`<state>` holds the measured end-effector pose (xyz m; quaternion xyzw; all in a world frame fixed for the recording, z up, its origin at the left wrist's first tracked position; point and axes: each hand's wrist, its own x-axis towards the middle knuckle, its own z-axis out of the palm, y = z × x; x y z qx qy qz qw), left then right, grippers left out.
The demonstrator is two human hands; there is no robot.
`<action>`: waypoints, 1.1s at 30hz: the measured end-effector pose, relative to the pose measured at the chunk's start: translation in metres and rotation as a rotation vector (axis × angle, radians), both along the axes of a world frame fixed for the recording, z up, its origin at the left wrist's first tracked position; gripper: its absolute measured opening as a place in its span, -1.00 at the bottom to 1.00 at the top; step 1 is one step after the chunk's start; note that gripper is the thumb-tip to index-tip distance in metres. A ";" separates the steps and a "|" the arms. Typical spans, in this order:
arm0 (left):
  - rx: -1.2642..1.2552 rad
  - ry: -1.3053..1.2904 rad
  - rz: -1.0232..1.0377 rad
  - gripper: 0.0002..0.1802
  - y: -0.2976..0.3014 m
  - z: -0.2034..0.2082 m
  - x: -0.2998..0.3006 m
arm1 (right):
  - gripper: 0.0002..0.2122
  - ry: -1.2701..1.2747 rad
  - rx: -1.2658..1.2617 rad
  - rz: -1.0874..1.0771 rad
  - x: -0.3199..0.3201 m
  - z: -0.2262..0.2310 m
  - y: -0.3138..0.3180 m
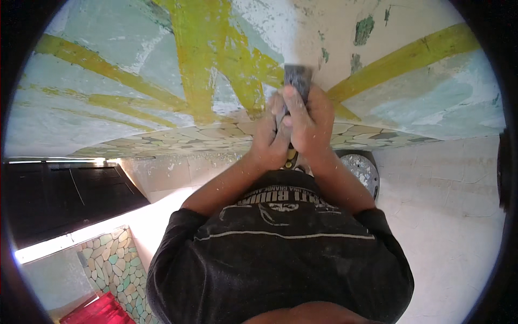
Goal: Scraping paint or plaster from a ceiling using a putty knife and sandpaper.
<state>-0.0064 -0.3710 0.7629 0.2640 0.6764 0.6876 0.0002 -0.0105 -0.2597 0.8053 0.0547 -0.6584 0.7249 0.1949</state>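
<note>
A scraper (pixel 298 74) with a flat grey blade is gripped in both hands, its blade edge against the painted wall (pixel 259 40). My left hand (pixel 270 135) is closed round the lower part of its handle. Higher up, my right hand (pixel 314 121) wraps it, with the thumb laid along the tool near the blade. Most of the handle is hidden by my fingers, which look dusty. Yellow-green bands and pale blue-green paint cover the wall. To the right of the blade, a paler bare patch shows a few dark green remnants.
Below the paint runs a band of pebble mosaic (pixel 216 137). A round grey container (pixel 360 171) with pale flakes stands by my right forearm. A dark door (pixel 65 197) is at the left, and a red object (pixel 100 312) lies at the lower left.
</note>
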 end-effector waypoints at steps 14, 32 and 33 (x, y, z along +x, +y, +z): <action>-0.001 0.114 0.082 -0.59 -0.004 0.002 0.002 | -0.74 -0.022 -0.134 0.049 0.003 -0.012 -0.009; -0.067 0.081 0.019 -0.52 -0.018 0.030 -0.008 | -0.78 0.074 -0.113 0.033 -0.006 0.002 -0.017; -0.067 0.084 0.023 -0.52 -0.019 0.026 -0.009 | -0.78 0.116 -0.132 0.045 -0.009 0.006 -0.018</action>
